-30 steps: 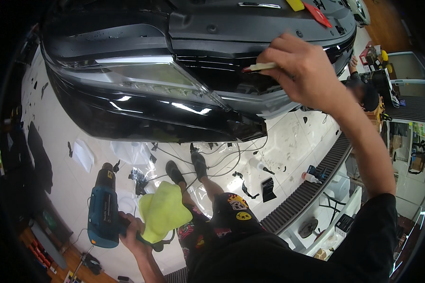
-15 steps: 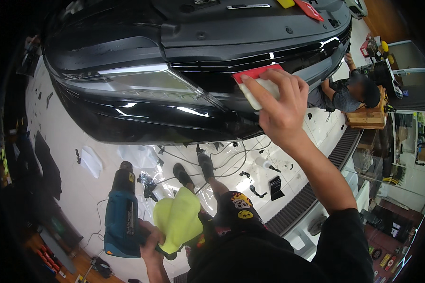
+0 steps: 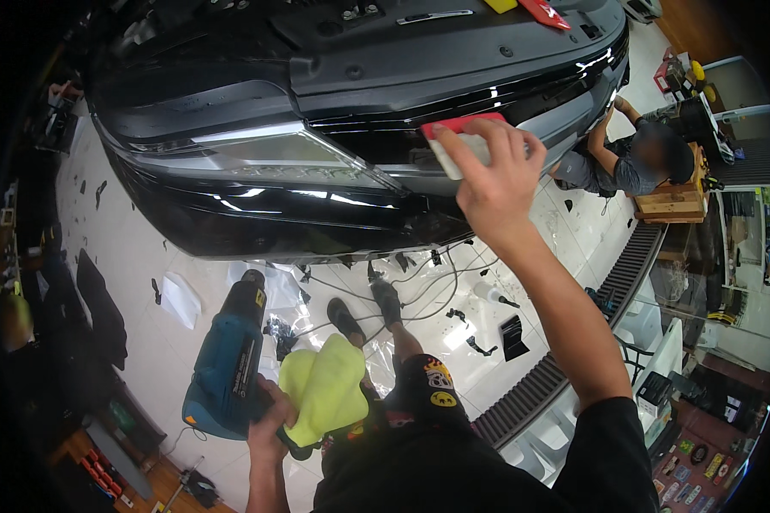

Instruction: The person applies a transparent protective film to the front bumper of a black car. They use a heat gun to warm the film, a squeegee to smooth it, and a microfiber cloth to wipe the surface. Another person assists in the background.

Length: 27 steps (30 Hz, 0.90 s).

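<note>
My right hand (image 3: pixel 492 175) is raised against the grille of a black car front (image 3: pixel 385 103) and grips a red and white squeegee (image 3: pixel 458 141) flat on the glossy trim beside the headlight (image 3: pixel 274 154). My left hand (image 3: pixel 269 423) hangs low by my hip and holds a blue heat gun (image 3: pixel 227 359) by its grip, together with a yellow-green cloth (image 3: pixel 325 389) bunched over the fingers. My shoes (image 3: pixel 368 308) stand under the bumper.
Black cables and scraps of film (image 3: pixel 453 299) litter the white floor under the car. Another person (image 3: pixel 624 158) crouches at the car's right corner by a wooden stool (image 3: pixel 676 201). A floor drain grate (image 3: pixel 573 342) runs at the right.
My right hand has come down and left along the grille, and the squeegee now lies flat on the trim. My left hand has lifted the heat gun and cloth slightly.
</note>
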Tool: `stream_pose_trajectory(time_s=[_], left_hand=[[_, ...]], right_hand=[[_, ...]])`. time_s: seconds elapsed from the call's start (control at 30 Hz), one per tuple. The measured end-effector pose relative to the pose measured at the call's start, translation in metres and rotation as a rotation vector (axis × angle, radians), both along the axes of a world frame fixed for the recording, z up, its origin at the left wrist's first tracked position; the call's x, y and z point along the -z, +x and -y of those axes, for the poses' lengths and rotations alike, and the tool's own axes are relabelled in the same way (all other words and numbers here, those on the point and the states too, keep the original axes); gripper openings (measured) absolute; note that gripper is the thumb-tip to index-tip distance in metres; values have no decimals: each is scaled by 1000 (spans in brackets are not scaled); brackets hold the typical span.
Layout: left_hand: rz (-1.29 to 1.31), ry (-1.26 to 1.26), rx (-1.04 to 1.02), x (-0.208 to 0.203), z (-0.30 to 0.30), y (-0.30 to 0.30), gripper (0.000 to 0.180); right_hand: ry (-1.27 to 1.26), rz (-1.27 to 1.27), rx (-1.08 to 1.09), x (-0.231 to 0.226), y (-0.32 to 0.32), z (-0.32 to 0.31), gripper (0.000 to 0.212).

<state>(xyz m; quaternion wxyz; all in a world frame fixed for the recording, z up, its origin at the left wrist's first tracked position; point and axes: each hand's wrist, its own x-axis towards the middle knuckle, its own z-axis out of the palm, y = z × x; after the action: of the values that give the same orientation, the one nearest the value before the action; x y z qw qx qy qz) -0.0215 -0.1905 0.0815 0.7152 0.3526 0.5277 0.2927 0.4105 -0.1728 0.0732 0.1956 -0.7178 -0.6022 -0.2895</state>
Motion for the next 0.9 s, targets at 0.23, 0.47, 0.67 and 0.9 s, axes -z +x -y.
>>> stream_pose_trajectory(time_s=[0.23, 0.47, 0.67, 0.9], left_hand=[[-5, 23, 109, -5, -9, -8, 45], [101, -12, 195, -15, -15, -24, 52], [437, -73, 445, -42, -22, -16, 74], [194, 269, 852, -2, -26, -43, 76]], right_hand=[[18, -58, 58, -5, -15, 6, 56], [9, 14, -47, 2, -5, -8, 56], [87, -120, 151, -8, 16, 28, 58], [237, -485, 252, -18, -73, 85, 47]])
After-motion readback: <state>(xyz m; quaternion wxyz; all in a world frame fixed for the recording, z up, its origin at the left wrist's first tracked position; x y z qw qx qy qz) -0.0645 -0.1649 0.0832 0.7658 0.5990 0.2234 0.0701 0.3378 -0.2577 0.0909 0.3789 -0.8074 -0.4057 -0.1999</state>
